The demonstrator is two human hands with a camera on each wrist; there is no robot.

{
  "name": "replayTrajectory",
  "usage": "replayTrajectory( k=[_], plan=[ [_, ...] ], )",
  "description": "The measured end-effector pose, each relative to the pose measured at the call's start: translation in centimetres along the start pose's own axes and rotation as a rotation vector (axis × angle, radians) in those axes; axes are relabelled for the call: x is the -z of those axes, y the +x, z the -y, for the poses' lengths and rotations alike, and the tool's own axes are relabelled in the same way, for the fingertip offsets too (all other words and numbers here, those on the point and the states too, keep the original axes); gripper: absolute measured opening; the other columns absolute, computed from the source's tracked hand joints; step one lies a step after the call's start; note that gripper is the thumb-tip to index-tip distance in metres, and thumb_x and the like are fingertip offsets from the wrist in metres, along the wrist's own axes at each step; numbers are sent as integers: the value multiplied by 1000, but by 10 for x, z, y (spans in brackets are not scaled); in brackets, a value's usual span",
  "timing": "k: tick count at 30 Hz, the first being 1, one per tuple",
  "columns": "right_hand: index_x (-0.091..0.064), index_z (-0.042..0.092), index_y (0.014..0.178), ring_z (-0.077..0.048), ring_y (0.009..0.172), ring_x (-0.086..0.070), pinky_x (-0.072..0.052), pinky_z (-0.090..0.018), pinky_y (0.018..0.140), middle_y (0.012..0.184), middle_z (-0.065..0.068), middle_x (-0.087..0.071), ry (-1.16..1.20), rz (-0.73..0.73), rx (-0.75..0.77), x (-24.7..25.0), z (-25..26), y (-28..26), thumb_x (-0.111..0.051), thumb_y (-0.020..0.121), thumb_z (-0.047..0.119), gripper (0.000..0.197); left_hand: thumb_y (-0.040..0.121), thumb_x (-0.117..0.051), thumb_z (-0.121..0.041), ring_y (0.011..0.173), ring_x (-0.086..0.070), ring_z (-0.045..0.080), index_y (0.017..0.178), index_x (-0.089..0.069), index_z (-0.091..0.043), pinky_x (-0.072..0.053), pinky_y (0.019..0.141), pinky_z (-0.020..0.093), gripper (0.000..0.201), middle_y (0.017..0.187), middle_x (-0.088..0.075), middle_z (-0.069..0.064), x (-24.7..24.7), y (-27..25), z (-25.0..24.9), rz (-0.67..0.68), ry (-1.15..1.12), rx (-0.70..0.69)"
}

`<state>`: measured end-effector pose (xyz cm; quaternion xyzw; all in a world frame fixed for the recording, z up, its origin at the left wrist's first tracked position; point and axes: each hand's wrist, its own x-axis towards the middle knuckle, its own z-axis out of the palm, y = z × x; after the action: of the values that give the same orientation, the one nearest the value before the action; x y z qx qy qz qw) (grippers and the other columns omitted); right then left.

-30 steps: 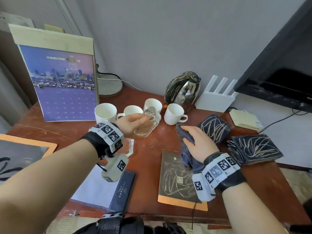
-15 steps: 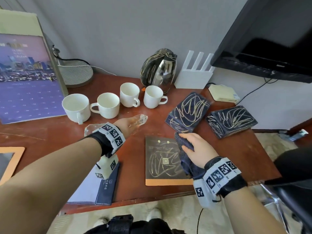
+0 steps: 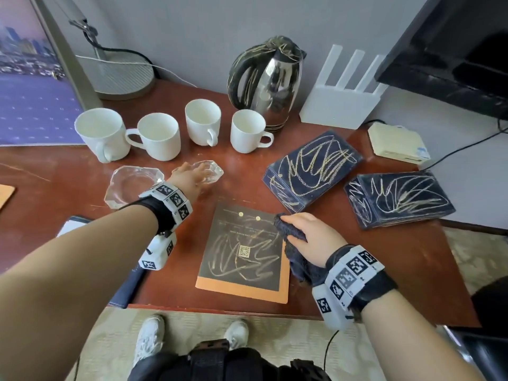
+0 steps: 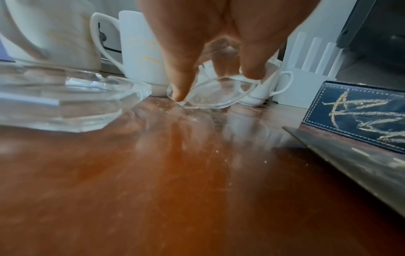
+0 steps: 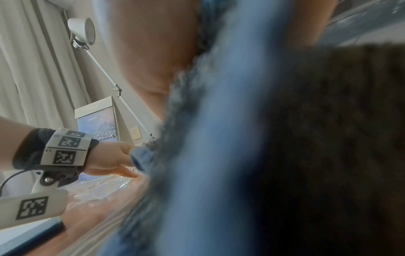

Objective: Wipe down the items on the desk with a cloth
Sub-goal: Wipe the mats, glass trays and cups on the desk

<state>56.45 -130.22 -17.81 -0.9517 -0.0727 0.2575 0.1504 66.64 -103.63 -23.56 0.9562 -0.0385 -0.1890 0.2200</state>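
From the right wrist view, the dark cloth (image 5: pixel 285 155) is a blur that blocks most of the picture, hiding the table beneath. From the head view, the calendar (image 3: pixel 30 86) is cut off at the left edge and the television (image 3: pixel 453 50) at the right. The left hand's (image 3: pixel 189 178) fingertips are hidden behind the glass dish (image 3: pixel 210 173).

Reddish-brown glossy wooden desk (image 3: pixel 384 257), and on it four plain white ceramic mugs (image 3: pixel 158 140) lined up beside two clear faceted glass ashtrays (image 3: pixel 132 185). Dark navy fluffy cloth (image 3: pixel 295 254) over a black card with an orange border (image 3: pixel 244 254), all scrawled with gold squiggles. Same gold scribble on the two navy leather boxes (image 3: pixel 312 171) and the black-and-chrome kettle (image 3: pixel 270 86); purple skyline calendar (image 3: pixel 30 86) far left.
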Motion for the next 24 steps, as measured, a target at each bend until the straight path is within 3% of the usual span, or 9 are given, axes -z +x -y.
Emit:
replayTrajectory(
  k=[2,5,10,14,20,24],
  plan=[
    [-35,24,143,-19,129,-40,-36,-30,101,147,3,-32,-3,10,22,0,-4,3,-45,97,20,47,98,-42,-17,144,-6,29,144,-32,-26,-4,115,33,48,156,-17,1,-3,2,-2,30,60,2],
    [-35,25,143,-19,128,-40,-36,-32,103,147,4,-32,-8,15,46,-1,-8,5,-45,97,21,47,99,-41,-20,144,2,32,144,-29,-29,-3,117,45,48,157,-10,-1,-8,6,-3,120,157,-12],
    [-35,25,143,-20,129,-40,-36,-33,103,147,3,-33,-11,31,77,-2,-12,3,-45,97,21,47,98,-44,-18,143,-1,33,143,-29,-29,-6,115,48,49,157,-11,-1,-7,7,-7,185,281,-31],
    [-34,25,143,-20,130,-37,-35,-35,105,147,2,-32,-20,35,82,-3,-15,2,-44,98,22,47,98,-43,-14,143,1,33,144,-28,-28,-8,115,43,51,157,-10,1,-9,5,-12,169,312,-33],
    [-33,26,144,-18,132,-36,-35,-34,105,149,4,-29,-22,40,78,-7,-14,3,-43,98,24,47,95,-43,-9,143,9,34,148,-9,-32,-14,113,53,66,157,6,-1,-11,13,-5,343,416,6],
    [-38,26,141,-14,126,-40,-39,-29,100,145,8,-28,10,-32,68,-12,-17,1,-45,97,22,45,93,-44,-5,143,10,33,148,-3,-33,-12,112,55,75,156,10,-3,-10,12,-7,365,445,31]
  ],
)
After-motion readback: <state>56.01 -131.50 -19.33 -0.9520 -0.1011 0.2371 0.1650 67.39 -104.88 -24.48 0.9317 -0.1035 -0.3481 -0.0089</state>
